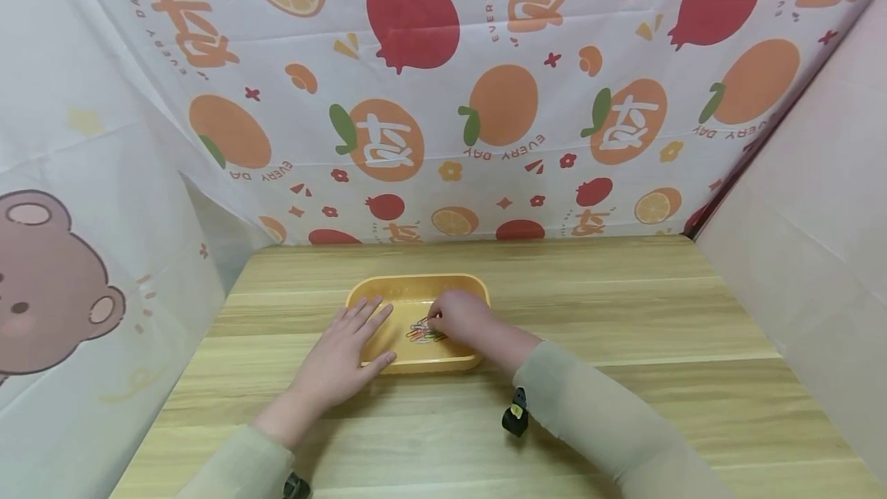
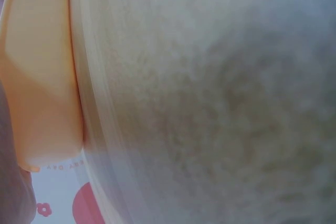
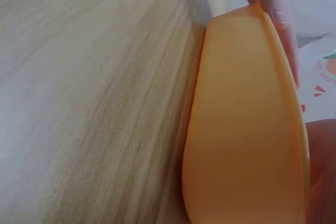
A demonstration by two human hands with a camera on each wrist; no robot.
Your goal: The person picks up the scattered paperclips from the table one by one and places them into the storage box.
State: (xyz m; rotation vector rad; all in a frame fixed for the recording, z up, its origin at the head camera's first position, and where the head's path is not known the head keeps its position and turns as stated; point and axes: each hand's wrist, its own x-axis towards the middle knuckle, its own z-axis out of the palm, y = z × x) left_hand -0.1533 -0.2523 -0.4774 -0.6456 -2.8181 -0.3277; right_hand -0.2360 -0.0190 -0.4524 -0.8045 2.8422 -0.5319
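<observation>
A shallow yellow-orange tray [image 1: 426, 366] with rounded corners stands on the table. In it lies a small heap of coloured paper clips [image 1: 420, 333]. My left hand [image 1: 339, 356] rests over the tray's left end, fingers spread across the rim and thumb at the near edge. My right hand [image 1: 466, 319] reaches in over the right side, its fingertips pinched together at the paper clips; the hand partly covers the heap. In the right wrist view the tray's outer wall [image 3: 244, 114] hides the right fingertips, and left-hand fingers [image 3: 286, 40] lie over the far rim.
The wood-grain table [image 1: 624, 314] extends around the tray. A fruit-printed cloth [image 1: 443, 122] hangs behind it, with pale cloth walls at both sides, the left one showing a bear [image 1: 48, 283]. A black strap device [image 1: 516, 413] hangs at the right sleeve.
</observation>
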